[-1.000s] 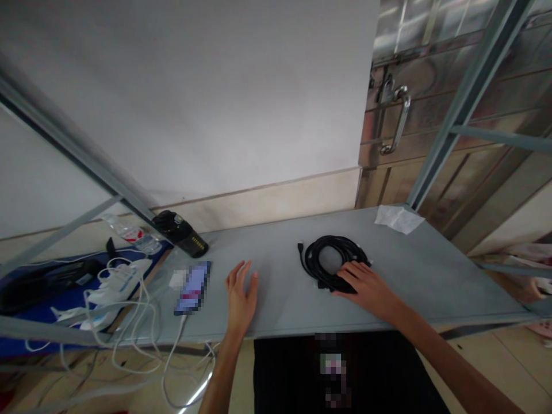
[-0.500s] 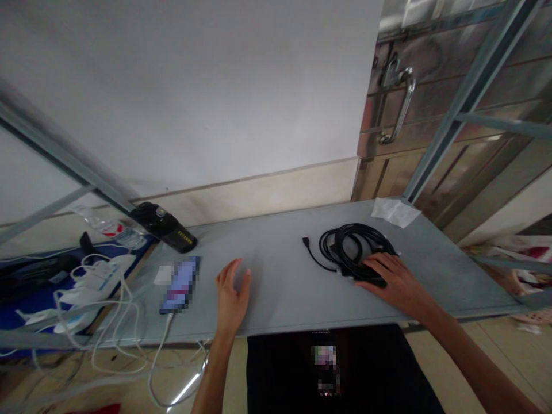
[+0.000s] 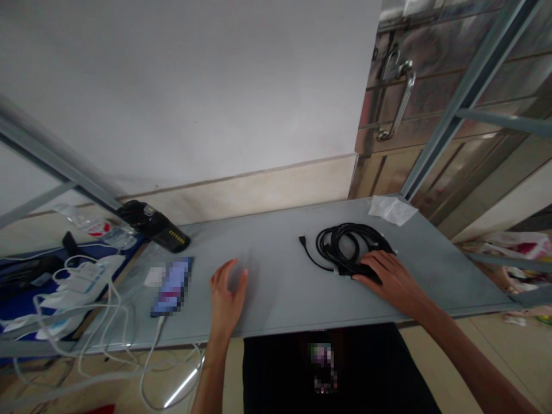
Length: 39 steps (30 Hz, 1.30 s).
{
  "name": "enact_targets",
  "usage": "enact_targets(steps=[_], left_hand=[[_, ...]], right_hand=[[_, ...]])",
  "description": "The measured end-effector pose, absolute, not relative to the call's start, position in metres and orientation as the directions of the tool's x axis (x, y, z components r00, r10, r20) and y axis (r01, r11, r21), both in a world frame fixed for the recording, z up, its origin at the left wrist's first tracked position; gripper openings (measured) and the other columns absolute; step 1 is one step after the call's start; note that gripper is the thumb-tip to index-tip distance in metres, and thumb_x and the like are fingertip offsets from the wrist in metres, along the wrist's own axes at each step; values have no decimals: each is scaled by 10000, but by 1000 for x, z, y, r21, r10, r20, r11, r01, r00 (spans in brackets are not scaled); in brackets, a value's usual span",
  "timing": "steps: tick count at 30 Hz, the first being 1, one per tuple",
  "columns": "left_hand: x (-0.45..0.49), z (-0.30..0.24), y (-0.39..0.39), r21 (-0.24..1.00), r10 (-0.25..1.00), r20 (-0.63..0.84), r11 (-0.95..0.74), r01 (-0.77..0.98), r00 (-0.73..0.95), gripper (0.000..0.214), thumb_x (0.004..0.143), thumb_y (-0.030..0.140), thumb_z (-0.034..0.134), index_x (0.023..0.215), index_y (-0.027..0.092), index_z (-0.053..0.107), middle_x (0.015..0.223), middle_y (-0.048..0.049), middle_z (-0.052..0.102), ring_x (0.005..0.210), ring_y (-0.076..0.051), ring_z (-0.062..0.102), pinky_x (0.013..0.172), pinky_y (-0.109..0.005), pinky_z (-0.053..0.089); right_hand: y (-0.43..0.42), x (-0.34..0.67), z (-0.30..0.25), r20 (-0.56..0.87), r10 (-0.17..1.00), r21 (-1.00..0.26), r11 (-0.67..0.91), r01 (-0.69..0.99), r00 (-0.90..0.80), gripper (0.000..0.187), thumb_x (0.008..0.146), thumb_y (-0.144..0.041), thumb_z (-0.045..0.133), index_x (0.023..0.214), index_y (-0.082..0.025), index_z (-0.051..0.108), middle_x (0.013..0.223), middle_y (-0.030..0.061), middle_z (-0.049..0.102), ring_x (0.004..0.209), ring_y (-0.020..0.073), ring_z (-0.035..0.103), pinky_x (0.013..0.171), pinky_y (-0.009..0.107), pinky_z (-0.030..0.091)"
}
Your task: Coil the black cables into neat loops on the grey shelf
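On the right of the grey tabletop lies a loosely coiled black cable. One end with a plug sticks out from the coil toward the left. My right hand has its fingers over the coil's near right side and its thumb along the lower edge, gripping it. What lies under those fingers is hidden. Left of the cable, my left hand is held near the table's front edge, fingers and thumb apart with nothing between them. A phone with a lit screen and a white cord lies beyond it to the left.
A black bottle lies at the back left, near a clear plastic bottle. White power strips and tangled cords fill the left side. A white paper sits at the back right. Metal posts rise at both ends.
The view has shifted slightly, so most things sit a little farther left. My hands keep nearly the same pose, and the coil stays in place under my right hand.
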<state>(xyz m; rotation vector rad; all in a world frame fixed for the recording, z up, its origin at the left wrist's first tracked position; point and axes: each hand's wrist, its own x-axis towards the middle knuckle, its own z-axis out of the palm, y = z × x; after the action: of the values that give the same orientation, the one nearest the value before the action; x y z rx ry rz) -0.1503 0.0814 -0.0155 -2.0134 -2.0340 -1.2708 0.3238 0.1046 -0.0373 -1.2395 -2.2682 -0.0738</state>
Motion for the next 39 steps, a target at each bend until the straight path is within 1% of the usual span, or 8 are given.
enact_targets(steps=[4,7,12,18,22,26,31,39], left_hand=[[-138,-11,79,540,846,519,-216,813,-120,363,1088,507,652,1336,247,706,1331,-117,765,1303,-324,677,1183,-582,528],[-105,-12,77,618,898,441,-290,731,-16,316,1114,468,612,1340,271,711,1298,-100,791,1274,-305,717,1182,-572,544],[-17,-20,85,723,932,316,-358,591,178,494,1129,498,578,1556,254,623,1483,-142,741,1452,-321,651,1286,-595,470],[52,-17,119,764,915,311,-401,506,257,547,1152,526,495,1605,233,586,1581,-165,680,1531,-340,590,1352,-606,375],[59,-16,127,755,917,276,-391,527,287,584,1155,517,488,1632,186,544,1620,-201,642,1575,-349,549,1378,-626,318],[38,-18,112,727,920,285,-391,564,270,559,1148,528,521,1604,208,569,1657,-182,612,1623,-332,493,1385,-636,306],[-18,-17,84,707,919,342,-388,591,193,451,1143,493,555,1512,251,645,1606,-137,665,1595,-294,532,1396,-614,296],[-68,-16,59,826,950,306,-236,512,-56,362,1136,515,565,1338,273,743,1434,-99,773,1467,-279,656,1331,-548,415]], right_hand=[[105,322,-36,479,769,-207,567,797,-423,281,1112,-524,641,1170,-250,662,1191,114,753,1125,331,717,1021,506,562],[104,321,-36,487,768,-210,565,798,-416,290,1112,-534,635,1163,-250,667,1190,123,755,1125,337,714,1015,510,564],[103,320,-36,502,764,-224,568,792,-405,271,1107,-513,649,1154,-246,651,1179,116,754,1103,332,713,1000,502,571],[102,323,-39,539,756,-250,565,786,-372,304,1111,-523,644,1181,-233,589,1151,122,736,1083,329,716,989,500,578],[103,327,-42,556,751,-262,565,783,-356,292,1109,-510,659,1168,-237,573,1135,121,736,1064,324,719,967,493,582],[103,327,-42,564,748,-268,567,779,-350,261,1111,-483,666,1153,-242,576,1120,117,743,1054,319,724,937,474,592],[101,325,-36,584,725,-252,590,767,-366,199,1112,-437,666,1129,-248,609,1133,118,749,1076,318,728,967,465,599],[101,320,-27,602,728,-285,578,764,-327,208,1129,-454,608,1090,-253,641,1105,107,761,1058,320,740,973,478,590]])
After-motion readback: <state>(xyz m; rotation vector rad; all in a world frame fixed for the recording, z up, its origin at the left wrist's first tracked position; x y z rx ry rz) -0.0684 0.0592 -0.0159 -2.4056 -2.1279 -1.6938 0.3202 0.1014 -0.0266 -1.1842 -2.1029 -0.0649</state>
